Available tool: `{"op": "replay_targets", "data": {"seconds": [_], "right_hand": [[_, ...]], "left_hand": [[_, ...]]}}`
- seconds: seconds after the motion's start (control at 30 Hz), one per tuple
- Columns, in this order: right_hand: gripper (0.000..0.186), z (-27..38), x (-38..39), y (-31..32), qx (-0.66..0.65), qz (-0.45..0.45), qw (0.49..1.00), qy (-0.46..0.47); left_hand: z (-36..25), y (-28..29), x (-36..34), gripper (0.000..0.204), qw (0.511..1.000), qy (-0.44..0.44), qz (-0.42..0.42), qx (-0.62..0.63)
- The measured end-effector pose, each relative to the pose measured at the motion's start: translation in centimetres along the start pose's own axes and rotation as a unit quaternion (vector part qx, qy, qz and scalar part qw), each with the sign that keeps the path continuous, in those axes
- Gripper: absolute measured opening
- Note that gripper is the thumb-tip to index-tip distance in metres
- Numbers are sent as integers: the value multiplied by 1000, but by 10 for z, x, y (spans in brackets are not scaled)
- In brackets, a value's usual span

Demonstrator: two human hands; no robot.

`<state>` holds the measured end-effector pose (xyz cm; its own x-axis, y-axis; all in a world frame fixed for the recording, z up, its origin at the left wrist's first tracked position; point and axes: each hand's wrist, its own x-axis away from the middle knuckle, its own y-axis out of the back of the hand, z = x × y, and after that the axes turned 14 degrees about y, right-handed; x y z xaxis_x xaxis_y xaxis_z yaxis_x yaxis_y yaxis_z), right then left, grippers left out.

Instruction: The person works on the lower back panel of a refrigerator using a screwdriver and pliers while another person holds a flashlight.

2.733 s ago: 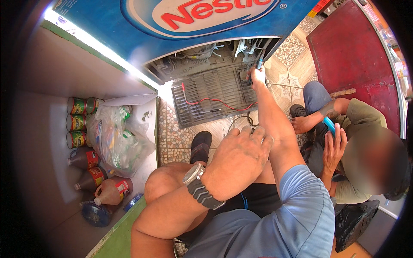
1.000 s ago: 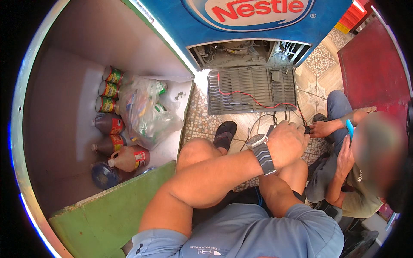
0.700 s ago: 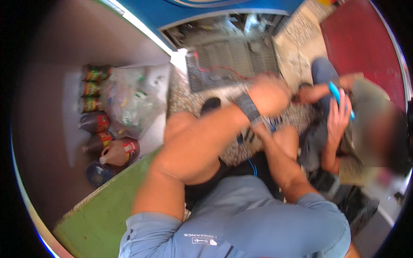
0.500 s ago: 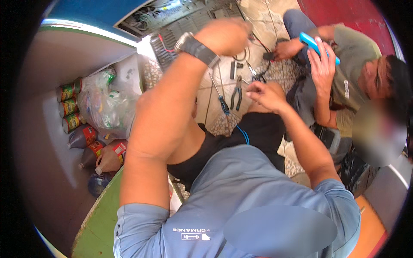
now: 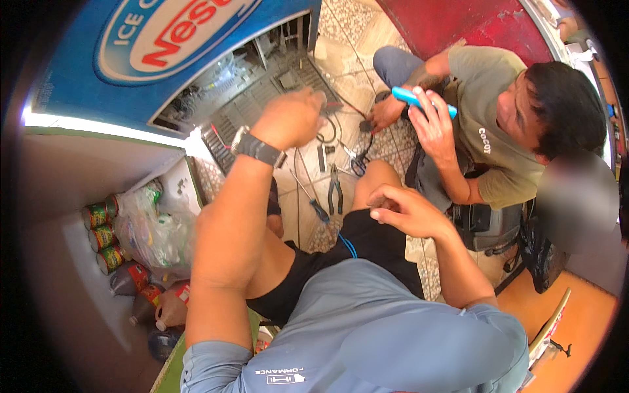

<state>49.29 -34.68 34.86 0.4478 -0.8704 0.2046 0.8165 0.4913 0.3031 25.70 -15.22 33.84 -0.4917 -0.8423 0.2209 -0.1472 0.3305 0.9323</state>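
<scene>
My left hand [image 5: 288,120], with a watch [image 5: 257,149] on the wrist, hovers over the front of a dark slatted grille [image 5: 265,98]. Its fingers are curled in, and whatever they may hold is hidden. My right hand [image 5: 414,213] hangs above my right thigh, fingers loosely bent and apart from the thumb, with nothing visible in it. Between my knees on the tiled floor lie pliers [image 5: 335,190] with dark handles, a screwdriver [image 5: 313,202], scissors [image 5: 358,162] and a small black block [image 5: 322,158].
A blue freezer cabinet [image 5: 85,85] has an open lower compartment [image 5: 226,82] with wiring. At right sits another person [image 5: 504,131] holding a light-blue phone-like object [image 5: 422,101]. Cans [image 5: 101,237], bottles [image 5: 131,278] and a clear plastic bag [image 5: 154,236] stand at left.
The view has shifted, showing more of the blue cabinet. Relative to the tools, my left hand has come slightly left and nearer. My right hand has drawn back to the right, away from the pliers.
</scene>
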Motion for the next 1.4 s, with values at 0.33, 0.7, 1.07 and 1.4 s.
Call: {"op": "replay_targets", "data": {"seconds": [0.33, 0.7, 1.07, 1.4], "right_hand": [[41, -17, -40, 193, 192, -248, 949, -37], [62, 1, -38, 165, -57, -29, 997, 33], [71, 52, -25, 151, -117, 133, 983, -57], [69, 89, -13, 157, -117, 144, 976, -117]], "left_hand": [[-32, -20, -15, 40, 999, -38, 36, -2], [-9, -10, 11, 43, 999, 12, 28, 14], [-24, -22, 14, 37, 999, -18, 15, 38], [-12, -17, 22, 38, 999, 18, 25, 13]]}}
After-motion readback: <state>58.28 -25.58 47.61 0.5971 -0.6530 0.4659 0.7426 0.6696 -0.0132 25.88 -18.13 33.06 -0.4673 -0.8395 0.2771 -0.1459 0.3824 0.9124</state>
